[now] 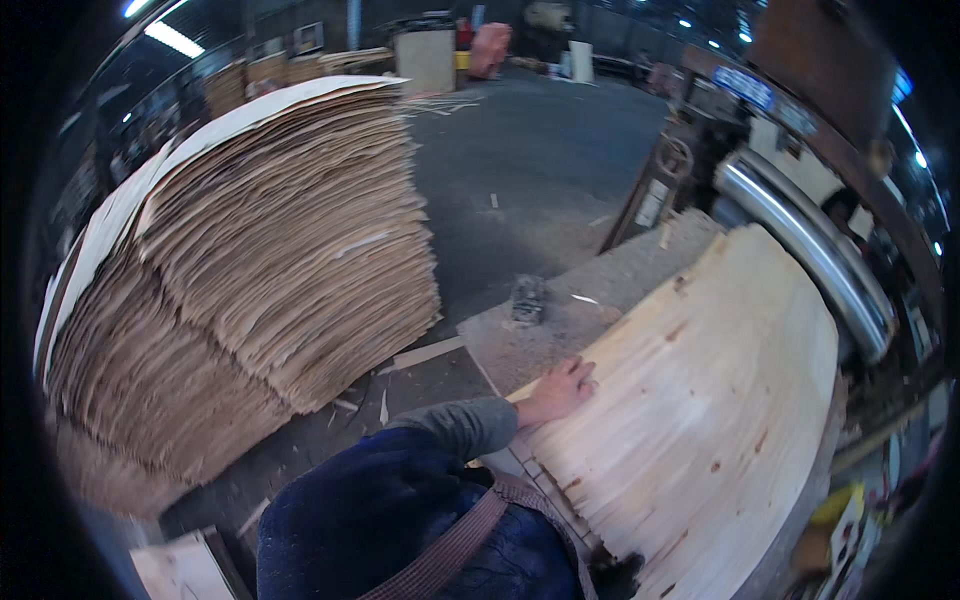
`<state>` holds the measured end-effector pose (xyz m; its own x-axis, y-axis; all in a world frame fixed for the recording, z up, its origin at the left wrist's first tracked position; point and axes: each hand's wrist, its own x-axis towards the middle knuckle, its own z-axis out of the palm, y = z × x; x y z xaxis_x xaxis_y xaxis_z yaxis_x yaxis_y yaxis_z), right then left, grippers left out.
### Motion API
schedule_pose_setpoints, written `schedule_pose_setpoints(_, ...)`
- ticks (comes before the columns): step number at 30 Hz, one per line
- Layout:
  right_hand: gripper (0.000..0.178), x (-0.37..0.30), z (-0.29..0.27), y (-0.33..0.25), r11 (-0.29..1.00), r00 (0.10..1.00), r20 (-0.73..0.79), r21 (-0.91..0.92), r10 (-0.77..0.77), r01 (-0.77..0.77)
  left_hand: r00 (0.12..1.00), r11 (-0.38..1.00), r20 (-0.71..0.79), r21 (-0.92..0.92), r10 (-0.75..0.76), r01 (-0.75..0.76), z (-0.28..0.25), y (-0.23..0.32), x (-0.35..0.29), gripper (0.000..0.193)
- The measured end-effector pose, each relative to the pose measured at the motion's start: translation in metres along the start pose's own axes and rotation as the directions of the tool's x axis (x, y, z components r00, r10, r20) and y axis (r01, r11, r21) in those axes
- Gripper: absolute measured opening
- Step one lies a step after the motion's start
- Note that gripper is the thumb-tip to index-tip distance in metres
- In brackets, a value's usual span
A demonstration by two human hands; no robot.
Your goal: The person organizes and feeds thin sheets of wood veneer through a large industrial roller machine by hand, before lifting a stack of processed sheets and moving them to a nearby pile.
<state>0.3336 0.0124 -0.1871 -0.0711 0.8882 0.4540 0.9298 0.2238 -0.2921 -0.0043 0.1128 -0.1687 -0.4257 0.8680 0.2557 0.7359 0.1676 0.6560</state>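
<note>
A pale wood veneer sheet [700, 400], with brown knots and a ragged left edge, lies across the work table in front of me. My left hand [562, 388] rests on the sheet's left edge, fingers apart and slightly bent, gripping nothing that I can see. A grey cuff and dark blue sleeve lead back from it. My right hand does not show. At its far right end the sheet reaches up to a shiny metal roller [800, 240] of a machine. On the table's dusty top [500, 345] stands a small dark block [527, 300], beyond my left hand.
A tall stack of veneer sheets [290, 240] fills the left side, a whitish sheet on top. Between stack and machine runs the dark floor [520, 150], with wood scraps on it. Yellow and white items [845, 520] lie at the lower right.
</note>
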Motion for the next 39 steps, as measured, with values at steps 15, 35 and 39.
schedule_pose_setpoints(15, 0.032, 0.029, 0.017, -0.011, 0.994, 0.994, 0.017, 0.005, -0.109, 0.109, 0.999, 0.998, 0.022, 0.058, -0.026, 0.025, 0.001, -0.001, -0.002, 0.047)
schedule_pose_setpoints(35, 0.040, 0.028, 0.013, 0.008, 0.989, 0.989, 0.014, -0.002, -0.145, 0.145, 1.000, 0.999, -0.018, 0.033, 0.025, -0.024, 0.018, 0.004, 0.003, 0.044)
schedule_pose_setpoints(39, 0.041, 0.003, 0.005, 0.018, 0.997, 0.996, 0.055, -0.028, -0.070, 0.072, 0.967, 0.977, -0.138, 0.043, 0.214, -0.210, 0.031, -0.017, 0.005, 0.035)
